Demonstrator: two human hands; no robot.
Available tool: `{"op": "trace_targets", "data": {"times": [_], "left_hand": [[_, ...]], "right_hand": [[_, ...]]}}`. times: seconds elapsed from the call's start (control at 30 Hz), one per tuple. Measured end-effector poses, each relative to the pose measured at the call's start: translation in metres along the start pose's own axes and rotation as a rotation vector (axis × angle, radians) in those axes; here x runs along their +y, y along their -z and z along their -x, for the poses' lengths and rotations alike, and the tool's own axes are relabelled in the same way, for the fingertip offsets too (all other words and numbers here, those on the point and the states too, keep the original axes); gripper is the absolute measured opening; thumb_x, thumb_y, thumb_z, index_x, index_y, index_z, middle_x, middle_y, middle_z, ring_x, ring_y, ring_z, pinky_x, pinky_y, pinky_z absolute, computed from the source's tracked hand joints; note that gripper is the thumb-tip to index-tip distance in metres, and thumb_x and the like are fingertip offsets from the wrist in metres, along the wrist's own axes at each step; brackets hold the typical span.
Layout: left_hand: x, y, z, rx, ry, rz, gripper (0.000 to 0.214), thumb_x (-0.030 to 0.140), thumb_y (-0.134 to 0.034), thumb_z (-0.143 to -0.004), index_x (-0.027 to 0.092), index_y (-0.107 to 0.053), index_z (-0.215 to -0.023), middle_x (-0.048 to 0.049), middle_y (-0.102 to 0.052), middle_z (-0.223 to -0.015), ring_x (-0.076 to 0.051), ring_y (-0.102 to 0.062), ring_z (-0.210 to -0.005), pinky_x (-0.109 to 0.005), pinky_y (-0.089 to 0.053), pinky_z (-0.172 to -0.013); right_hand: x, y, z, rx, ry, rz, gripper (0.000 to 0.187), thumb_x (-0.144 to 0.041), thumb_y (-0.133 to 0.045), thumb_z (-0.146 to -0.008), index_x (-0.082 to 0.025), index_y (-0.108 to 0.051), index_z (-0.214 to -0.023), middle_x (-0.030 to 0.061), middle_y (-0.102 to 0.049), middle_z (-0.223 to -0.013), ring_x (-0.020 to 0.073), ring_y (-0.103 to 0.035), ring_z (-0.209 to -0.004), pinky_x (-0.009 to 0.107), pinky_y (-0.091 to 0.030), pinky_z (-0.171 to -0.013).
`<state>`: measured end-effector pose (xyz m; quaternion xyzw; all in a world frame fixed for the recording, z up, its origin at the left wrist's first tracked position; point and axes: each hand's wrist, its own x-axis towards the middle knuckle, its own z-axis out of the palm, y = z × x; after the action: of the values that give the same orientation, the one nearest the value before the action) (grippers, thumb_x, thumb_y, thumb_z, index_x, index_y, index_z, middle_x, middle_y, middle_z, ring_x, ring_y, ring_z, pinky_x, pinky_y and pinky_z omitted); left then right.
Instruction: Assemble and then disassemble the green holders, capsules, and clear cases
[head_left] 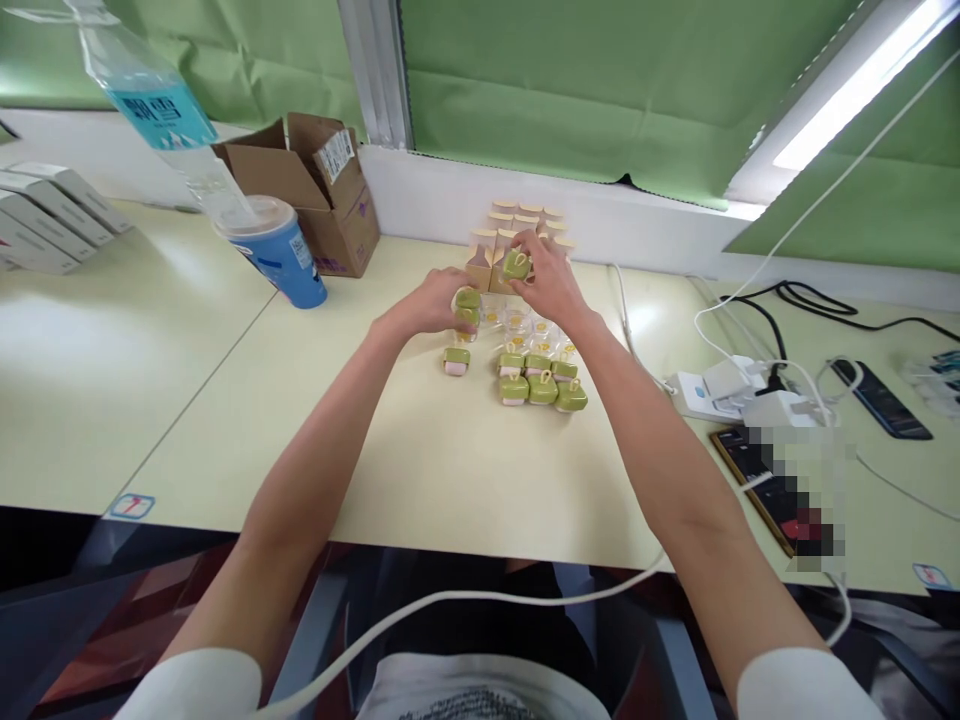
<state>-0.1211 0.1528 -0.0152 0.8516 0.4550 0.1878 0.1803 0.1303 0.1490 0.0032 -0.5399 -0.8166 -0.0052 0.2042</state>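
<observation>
Small rounded cases with green lids, pale pink bases and cord loops are on the table. My right hand (546, 275) pinches one green-lidded case (516, 265) just in front of the small open cardboard boxes (480, 265). My left hand (439, 300) is closed at a stack of green pieces (467, 310) left of the clear plastic cups (517, 318); its fingertips are partly hidden. A single green-lidded case (456, 361) sits just below that hand. Several more green-lidded cases (542, 388) stand in rows nearer to me, in front of the clear cups.
At the back left stand an open brown carton (337, 215), a blue paper cup (281, 255) and a tilted clear bottle (161, 110). White boxes (56, 215) lie farther left. A power strip (705, 395), cables and a black phone (885, 398) occupy the right side.
</observation>
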Motion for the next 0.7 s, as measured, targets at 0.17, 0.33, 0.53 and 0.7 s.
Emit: {"op": "trace_targets", "data": {"times": [0.17,0.33,0.53,0.7], "left_hand": [[-0.006,-0.014,-0.005,-0.059,0.025,-0.071,0.074,0.040,-0.090,-0.074,0.018,-0.074,-0.144,-0.0168,-0.074,-0.152,-0.044,-0.066,-0.143,-0.054,-0.052,-0.126],[-0.007,-0.018,-0.005,-0.100,0.023,-0.079,0.068,0.038,-0.086,-0.077,0.014,-0.073,-0.140,-0.0196,-0.072,-0.152,-0.041,-0.068,-0.138,-0.049,-0.056,-0.118],[-0.008,-0.020,-0.005,-0.094,0.018,-0.060,0.069,0.036,-0.086,-0.075,0.013,-0.073,-0.139,-0.0199,-0.073,-0.148,-0.042,-0.067,-0.139,-0.050,-0.056,-0.118],[-0.011,-0.022,-0.005,-0.070,0.018,-0.046,0.066,0.036,-0.087,-0.074,0.015,-0.074,-0.135,-0.0183,-0.073,-0.147,-0.042,-0.067,-0.137,-0.049,-0.056,-0.116]], "right_hand": [[-0.002,-0.022,-0.015,-0.032,0.025,0.085,0.040,-0.020,-0.067,-0.104,-0.020,-0.065,-0.144,0.0191,-0.073,-0.142,0.0403,-0.072,-0.119,0.056,-0.057,-0.103],[0.003,-0.045,-0.022,0.010,-0.004,0.007,0.022,-0.032,-0.069,-0.109,-0.019,-0.069,-0.127,0.0196,-0.077,-0.133,0.0366,-0.072,-0.118,0.054,-0.057,-0.103],[0.011,-0.053,-0.028,-0.073,0.004,-0.088,0.027,-0.023,-0.087,-0.094,-0.020,-0.069,-0.114,0.0142,-0.083,-0.121,0.0291,-0.074,-0.103,0.045,-0.057,-0.096],[0.018,-0.051,-0.025,-0.133,0.037,-0.175,0.028,-0.025,-0.089,-0.092,-0.019,-0.068,-0.110,0.0120,-0.082,-0.114,0.0221,-0.074,-0.099,0.038,-0.054,-0.094]]}}
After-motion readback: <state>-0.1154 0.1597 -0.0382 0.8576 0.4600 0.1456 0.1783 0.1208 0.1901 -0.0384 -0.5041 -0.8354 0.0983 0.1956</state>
